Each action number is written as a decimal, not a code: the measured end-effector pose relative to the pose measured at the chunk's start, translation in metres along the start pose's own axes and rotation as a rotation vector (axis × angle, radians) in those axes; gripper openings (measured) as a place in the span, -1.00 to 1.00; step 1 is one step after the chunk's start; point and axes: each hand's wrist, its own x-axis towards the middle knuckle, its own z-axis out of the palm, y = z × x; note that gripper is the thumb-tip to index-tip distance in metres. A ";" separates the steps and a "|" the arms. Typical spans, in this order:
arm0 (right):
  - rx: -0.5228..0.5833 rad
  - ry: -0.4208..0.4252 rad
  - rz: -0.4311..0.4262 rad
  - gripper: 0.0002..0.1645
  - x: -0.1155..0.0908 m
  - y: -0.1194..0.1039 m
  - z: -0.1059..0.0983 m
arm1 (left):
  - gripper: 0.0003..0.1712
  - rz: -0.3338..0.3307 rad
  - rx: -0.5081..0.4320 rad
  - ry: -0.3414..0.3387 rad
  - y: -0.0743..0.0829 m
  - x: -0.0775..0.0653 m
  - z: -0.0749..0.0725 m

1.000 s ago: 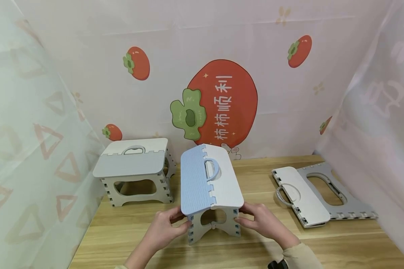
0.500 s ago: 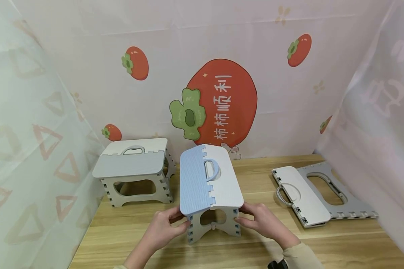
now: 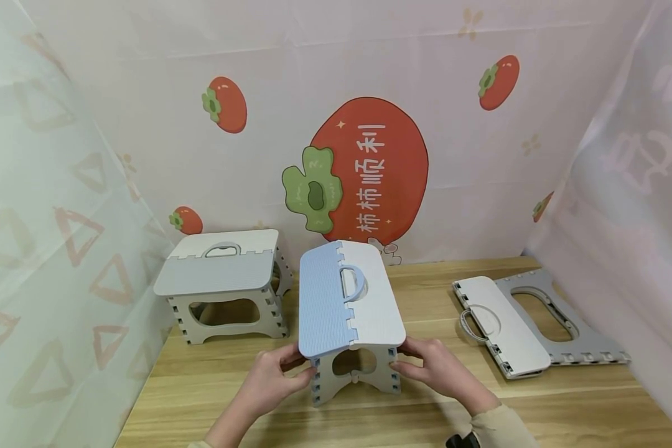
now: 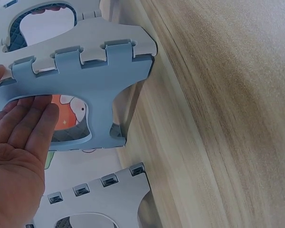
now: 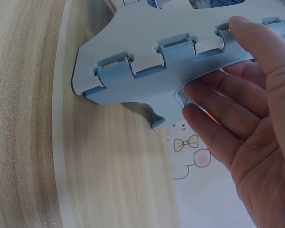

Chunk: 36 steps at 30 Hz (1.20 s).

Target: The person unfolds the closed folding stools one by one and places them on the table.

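no visible shift over last second: blue-and-white stool (image 3: 323, 298) stands on worktop (image 3: 187, 373), between left and right edges, top ridged along seam, so seemingly only part-unfolded. left hand (image 3: 271, 381) and right hand (image 3: 437, 367) grip opposite sides; head view hides some fingertips.

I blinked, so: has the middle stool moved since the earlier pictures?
No: the middle stool shows no visible shift against the big printed fruit behind it.

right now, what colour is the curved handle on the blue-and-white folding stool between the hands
The curved handle is light blue, showing best in the head view.
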 end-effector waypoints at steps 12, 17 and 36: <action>-0.051 -0.008 0.014 -0.51 0.001 -0.004 -0.004 | -0.51 -0.031 -0.019 -0.007 0.001 -0.002 -0.002; -0.077 0.001 -0.028 -0.48 0.000 -0.005 -0.007 | -0.49 -0.004 -0.005 -0.045 -0.001 -0.004 -0.007; -0.202 0.073 0.028 -0.25 -0.002 -0.011 -0.050 | -0.31 0.205 0.423 0.037 0.013 0.004 -0.071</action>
